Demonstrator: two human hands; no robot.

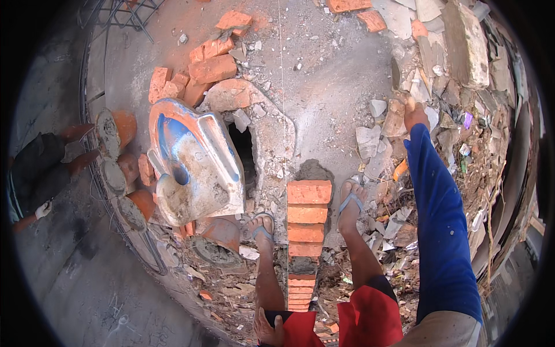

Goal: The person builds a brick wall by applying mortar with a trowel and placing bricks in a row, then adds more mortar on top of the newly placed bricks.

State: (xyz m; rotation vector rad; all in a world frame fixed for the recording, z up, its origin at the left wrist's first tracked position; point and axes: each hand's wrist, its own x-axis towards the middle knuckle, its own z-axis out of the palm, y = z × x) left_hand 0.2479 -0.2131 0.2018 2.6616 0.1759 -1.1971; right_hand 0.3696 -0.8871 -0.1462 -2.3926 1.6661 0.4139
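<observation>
My right hand (414, 113) reaches out over the rubble at the right, its fingers closed around what looks like the handle of a trowel (396, 73) with a dark, narrow blade. Beside that hand lies a broken, mortar-smeared brick (395, 118). My left hand (267, 329) rests on my left leg at the lower edge, fingers stretched out and holding nothing. Between my feet runs a row of orange bricks (308, 214), stepping down toward me. A patch of wet grey mortar (314, 170) lies at its far end, and a taut string (282, 75) passes along its left side.
A dirty blue-and-white squat toilet pan (199, 168) lies tilted beside a dark hole (245, 153). Loose bricks (213, 68) are piled beyond it. Clay pipes (124, 130) and another person (43, 173) are at the left. Broken tiles and litter (454, 139) cover the right side.
</observation>
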